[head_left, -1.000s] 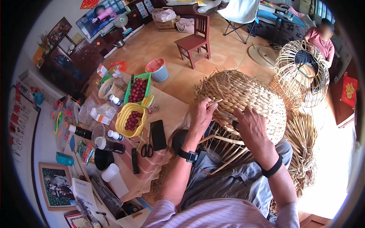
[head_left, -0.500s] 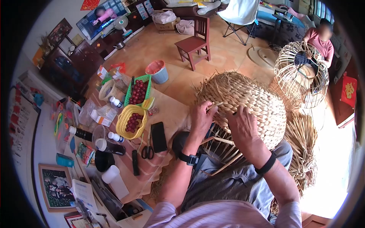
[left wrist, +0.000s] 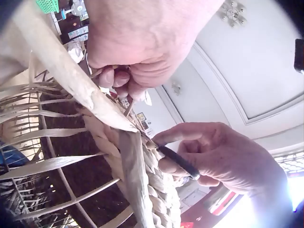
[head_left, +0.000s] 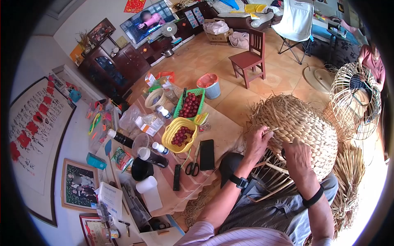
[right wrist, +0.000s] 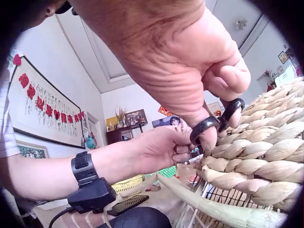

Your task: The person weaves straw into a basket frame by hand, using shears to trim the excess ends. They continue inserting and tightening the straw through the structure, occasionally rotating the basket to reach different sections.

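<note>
A woven straw basket (head_left: 305, 123) rests on its side across the person's lap, its rope-like braid (right wrist: 266, 147) filling the right of the right wrist view. At its near edge the left hand (head_left: 256, 145) pinches a thin strand between thumb and fingers. The right hand (head_left: 298, 160) has thumb and finger through the black handles of small scissors (right wrist: 206, 128). In the left wrist view, the scissors' tip meets the braid beside a wide pale strip (left wrist: 71, 76); whether the blades are closed cannot be told. Bare ribs (left wrist: 42, 164) spread from the edge.
On the table (head_left: 223, 135) at left are a yellow basket (head_left: 165, 137) and a green basket (head_left: 178, 108) of red fruit, a phone (head_left: 207, 154), other scissors (head_left: 192, 168) and bottles. Beyond stand a bin (head_left: 211, 88) and chair (head_left: 246, 60). A straw bundle (head_left: 349, 180) lies right.
The head view has swung left, so the scene sits further right. The right hand turned over with the scissors and came closer to the left hand, which keeps its pinch on the strand.
</note>
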{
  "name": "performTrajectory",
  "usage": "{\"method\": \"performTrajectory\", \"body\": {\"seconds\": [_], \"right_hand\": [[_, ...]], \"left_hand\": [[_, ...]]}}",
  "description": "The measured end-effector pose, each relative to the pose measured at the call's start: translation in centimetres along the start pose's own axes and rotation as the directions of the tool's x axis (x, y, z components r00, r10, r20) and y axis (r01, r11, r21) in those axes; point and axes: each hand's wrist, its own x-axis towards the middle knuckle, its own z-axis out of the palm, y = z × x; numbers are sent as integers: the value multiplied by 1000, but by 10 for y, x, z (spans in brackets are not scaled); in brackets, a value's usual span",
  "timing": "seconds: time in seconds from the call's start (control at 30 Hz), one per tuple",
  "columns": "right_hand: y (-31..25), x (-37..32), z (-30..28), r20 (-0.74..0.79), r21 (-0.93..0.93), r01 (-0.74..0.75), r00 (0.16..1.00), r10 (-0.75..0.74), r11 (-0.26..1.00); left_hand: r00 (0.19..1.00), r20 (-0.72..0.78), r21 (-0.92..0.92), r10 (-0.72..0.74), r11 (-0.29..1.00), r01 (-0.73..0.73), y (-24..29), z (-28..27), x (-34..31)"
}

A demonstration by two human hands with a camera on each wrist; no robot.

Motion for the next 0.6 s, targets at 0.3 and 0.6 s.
{"method": "performTrajectory", "body": {"seconds": [0.3,0.6], "right_hand": [[-11,0,8,-68,-147,-18,998,8,989],[12,-2,9,-135,-14,-50,990,47,999]], "left_hand": [[991,5,11,136,991,-136,12,0,2],[991,56,-351,-125,927,136,-1,-28,12]]}}
